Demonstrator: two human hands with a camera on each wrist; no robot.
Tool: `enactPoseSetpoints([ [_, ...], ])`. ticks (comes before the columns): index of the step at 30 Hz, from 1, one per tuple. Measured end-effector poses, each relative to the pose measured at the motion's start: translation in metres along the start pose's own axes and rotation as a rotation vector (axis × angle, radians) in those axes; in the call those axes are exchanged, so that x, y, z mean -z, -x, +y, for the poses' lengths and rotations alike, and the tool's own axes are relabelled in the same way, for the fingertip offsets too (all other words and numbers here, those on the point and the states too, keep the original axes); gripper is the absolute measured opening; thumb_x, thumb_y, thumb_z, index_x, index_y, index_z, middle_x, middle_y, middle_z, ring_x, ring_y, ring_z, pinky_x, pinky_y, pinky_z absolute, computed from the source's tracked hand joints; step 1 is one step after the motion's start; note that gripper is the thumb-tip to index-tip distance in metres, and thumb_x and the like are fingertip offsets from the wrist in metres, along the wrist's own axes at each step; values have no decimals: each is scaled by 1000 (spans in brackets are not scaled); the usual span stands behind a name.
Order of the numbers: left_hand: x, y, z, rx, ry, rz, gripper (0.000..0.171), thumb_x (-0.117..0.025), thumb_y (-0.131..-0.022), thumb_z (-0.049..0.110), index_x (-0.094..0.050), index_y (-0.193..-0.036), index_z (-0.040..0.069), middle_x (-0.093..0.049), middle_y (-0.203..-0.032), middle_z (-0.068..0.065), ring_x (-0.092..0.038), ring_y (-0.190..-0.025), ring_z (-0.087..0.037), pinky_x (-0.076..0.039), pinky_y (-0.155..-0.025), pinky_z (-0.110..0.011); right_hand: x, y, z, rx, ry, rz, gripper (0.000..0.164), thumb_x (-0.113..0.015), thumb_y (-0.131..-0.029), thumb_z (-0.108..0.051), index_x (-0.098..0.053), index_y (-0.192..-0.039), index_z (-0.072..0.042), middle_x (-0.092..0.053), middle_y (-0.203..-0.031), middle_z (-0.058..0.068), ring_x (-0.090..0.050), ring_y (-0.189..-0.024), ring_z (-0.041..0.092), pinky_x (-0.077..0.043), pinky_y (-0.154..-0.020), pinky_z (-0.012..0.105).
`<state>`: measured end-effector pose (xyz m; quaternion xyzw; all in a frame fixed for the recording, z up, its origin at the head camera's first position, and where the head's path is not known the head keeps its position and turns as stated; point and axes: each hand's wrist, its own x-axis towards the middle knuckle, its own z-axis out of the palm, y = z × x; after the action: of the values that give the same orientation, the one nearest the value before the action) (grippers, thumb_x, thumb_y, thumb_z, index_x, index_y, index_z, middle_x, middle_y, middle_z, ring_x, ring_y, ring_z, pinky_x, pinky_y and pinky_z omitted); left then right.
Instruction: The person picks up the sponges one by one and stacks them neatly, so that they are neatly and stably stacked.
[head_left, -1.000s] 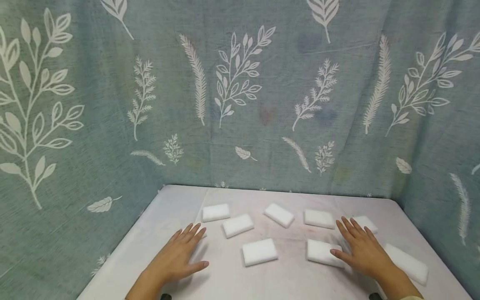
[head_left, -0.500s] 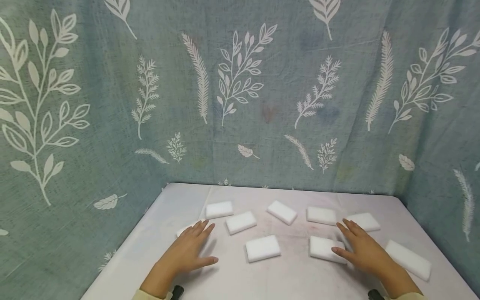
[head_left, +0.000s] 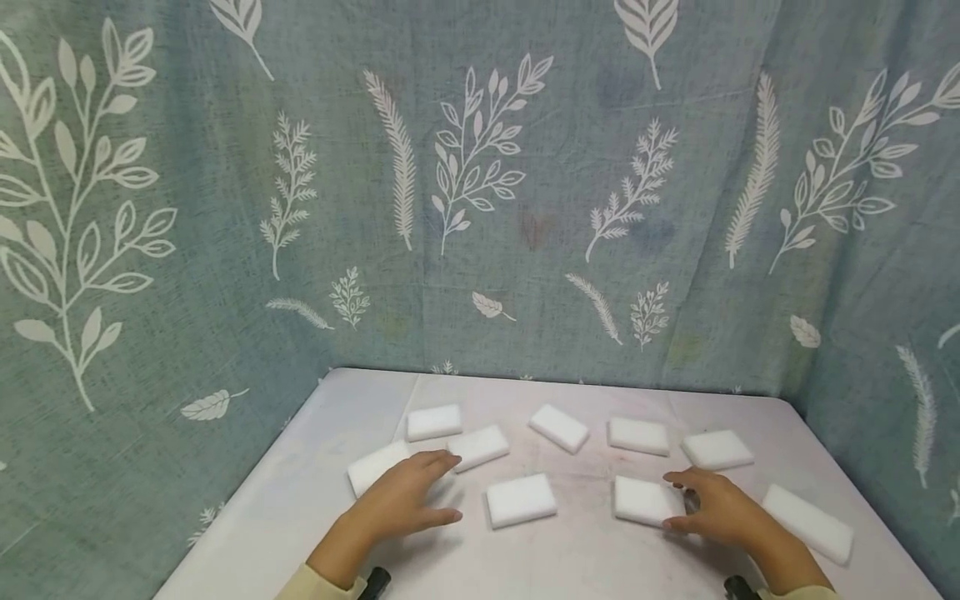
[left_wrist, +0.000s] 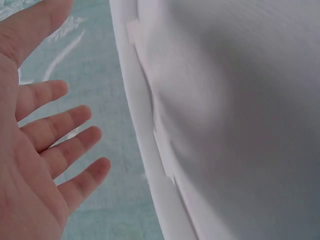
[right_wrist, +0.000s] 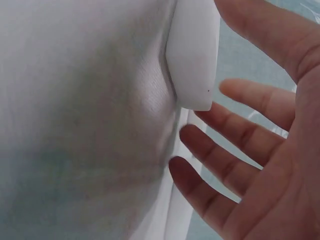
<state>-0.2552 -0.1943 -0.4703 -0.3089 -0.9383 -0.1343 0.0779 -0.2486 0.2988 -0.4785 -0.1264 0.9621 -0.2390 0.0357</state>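
Observation:
My left hand (head_left: pixel 408 498) hovers over the table with fingers spread from the thumb and nothing between them. Its fingertips overlap a white sponge block (head_left: pixel 480 447), and its thumb points toward another sponge (head_left: pixel 521 501) in the head view. A third sponge (head_left: pixel 377 467) is partly hidden behind this hand. On the right, my right hand (head_left: pixel 716 507) reaches the right end of a front sponge (head_left: pixel 647 501), fingertips at its far corner and thumb at its near corner. In the right wrist view, that hand's loosely bent fingers lie beside a sponge (right_wrist: pixel 192 55).
More white sponges lie toward the back: one at the left (head_left: pixel 434 422), one in the centre (head_left: pixel 558 428), two at the right (head_left: pixel 638 436). A long sponge (head_left: pixel 808 523) lies beyond the right wrist. Leaf-patterned green cloth (head_left: pixel 480 208) encloses the table (head_left: pixel 562 567).
My left hand has moved right and its fingers turned toward the middle sponges. The right hand has lowered and drawn its fingers in around the front sponge's end.

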Motion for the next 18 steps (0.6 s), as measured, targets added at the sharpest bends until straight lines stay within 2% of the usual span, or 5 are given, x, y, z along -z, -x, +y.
enactPoseSetpoints([
  [3,-1,-6,5,-8,1,-12,76,-63,-82,66,-53,-139,17,-53,-138,-3,-48,-128,-24,-42,-103,-45,0,-1,0,27,-19,-18,75,-91,-61,-40,-65,-123,-6,-63,-113,5,-59,-102,26,-47,-89,51],
  [8,-1,-17,14,-35,25,-52,71,-66,-84,61,-56,-137,15,-57,-132,-1,-52,-124,-24,-44,-100,-44,-2,-5,0,53,-13,-23,70,-92,-60,-33,-66,-120,-6,-62,-111,2,-58,-96,21,-49,-85,47],
  [13,-2,-27,18,-11,44,-80,71,-68,-82,60,-57,-135,15,-60,-128,1,-54,-120,-21,-46,-98,-42,-4,-8,-4,86,-43,-13,73,-92,-61,-31,-65,-123,-5,-60,-109,1,-56,-93,20,-49,-77,41],
  [18,-5,-39,23,-4,82,-103,75,-69,-79,63,-56,-137,17,-64,-118,2,-58,-110,-15,-50,-91,-38,-4,-16,-8,125,-60,9,72,-93,-60,-30,-63,-121,-6,-57,-103,-3,-52,-89,18,-47,-73,37],
])
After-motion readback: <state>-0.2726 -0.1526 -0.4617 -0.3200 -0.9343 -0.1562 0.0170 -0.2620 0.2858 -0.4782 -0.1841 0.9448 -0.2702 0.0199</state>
